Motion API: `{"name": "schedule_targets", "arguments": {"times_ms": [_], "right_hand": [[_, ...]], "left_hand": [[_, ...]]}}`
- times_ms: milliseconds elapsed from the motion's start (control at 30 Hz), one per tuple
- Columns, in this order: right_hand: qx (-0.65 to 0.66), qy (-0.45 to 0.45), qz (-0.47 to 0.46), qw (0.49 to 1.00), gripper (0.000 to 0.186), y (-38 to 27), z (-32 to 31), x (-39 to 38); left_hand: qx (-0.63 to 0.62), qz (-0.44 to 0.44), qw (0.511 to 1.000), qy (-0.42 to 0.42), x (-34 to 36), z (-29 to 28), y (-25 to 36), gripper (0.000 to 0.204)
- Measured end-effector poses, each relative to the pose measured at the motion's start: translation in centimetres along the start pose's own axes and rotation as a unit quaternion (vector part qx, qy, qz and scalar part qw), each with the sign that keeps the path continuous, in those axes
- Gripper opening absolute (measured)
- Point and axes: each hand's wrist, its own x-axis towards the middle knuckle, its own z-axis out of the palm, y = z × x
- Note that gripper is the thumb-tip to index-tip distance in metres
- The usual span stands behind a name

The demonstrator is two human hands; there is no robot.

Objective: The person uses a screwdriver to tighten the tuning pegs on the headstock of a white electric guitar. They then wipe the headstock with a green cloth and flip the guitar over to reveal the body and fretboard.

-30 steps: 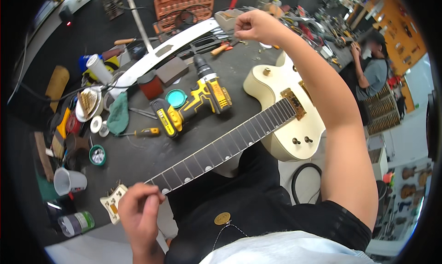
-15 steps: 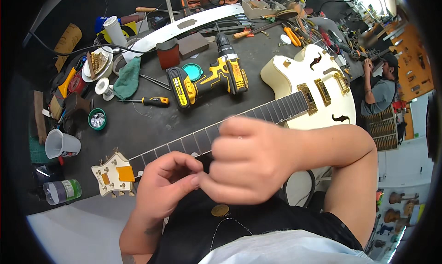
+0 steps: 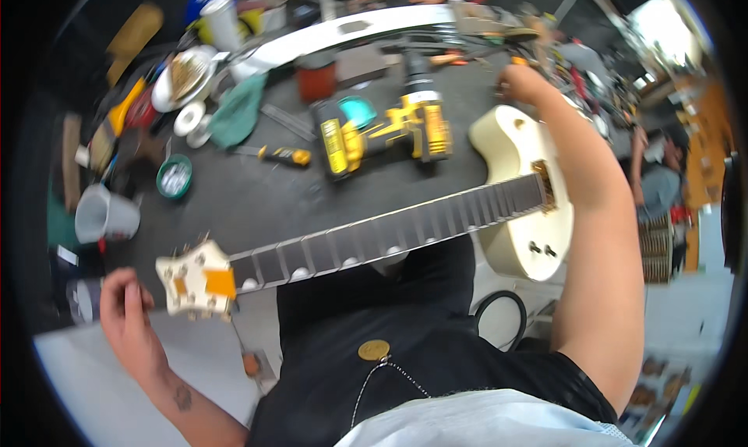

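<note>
A cream electric guitar lies across the workbench, its body [image 3: 523, 248] at the right and its dark fretboard [image 3: 397, 225] running left. No strings show over the fretboard. An orange piece [image 3: 220, 282] sits on the headstock [image 3: 181, 279] by the nut. Just left of the headstock is my left hand [image 3: 128, 314], fingers curled in and thumb against them; anything inside is hidden. Stretched over the guitar body, my right arm puts my right hand [image 3: 523, 86] at the upper body edge, close to an orange-handled tool [image 3: 519, 60]. Motion blur hides the right fingers.
Behind the neck lie a yellow-black cordless drill [image 3: 425, 127], a screwdriver [image 3: 284, 155], a green cloth [image 3: 238, 113] and a green cup of small shiny parts [image 3: 174, 176]. A translucent cup [image 3: 105, 215] stands at left. Another person [image 3: 662, 178] works at far right.
My hands, together over the neck before, have parted: the left went down-left past the headstock, the right went up-right across the guitar body. The view has shifted slightly.
</note>
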Motion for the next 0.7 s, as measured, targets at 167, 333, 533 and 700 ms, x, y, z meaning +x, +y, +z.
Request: {"name": "schedule_targets", "arguments": {"times_ms": [167, 333, 533, 700], "right_hand": [[-0.01, 0.092, -0.017, 0.996, 0.01, 3.8, 3.9, -0.8], [0.16, 0.014, -0.023, 0.987, 0.01, 5.6, 4.9, 0.3], [0.194, -0.019, -0.009, 0.981, 0.02, 6.0, 4.0, 1.3], [0.211, -0.056, 0.001, 0.976, 0.022, 8.6, 5.5, 3.0]], "left_hand": [[0.107, -0.044, 0.993, 0.011, 1.3, -1.7, -1.3, 0.018], [0.077, -0.106, 0.99, -0.043, -0.9, -2.4, -2.7, 0.016], [0.069, -0.141, 0.983, -0.097, -1.6, -1.5, -3.8, 0.012], [0.085, -0.128, 0.985, -0.08, -2.0, -1.9, -4.8, 0.025]]}}
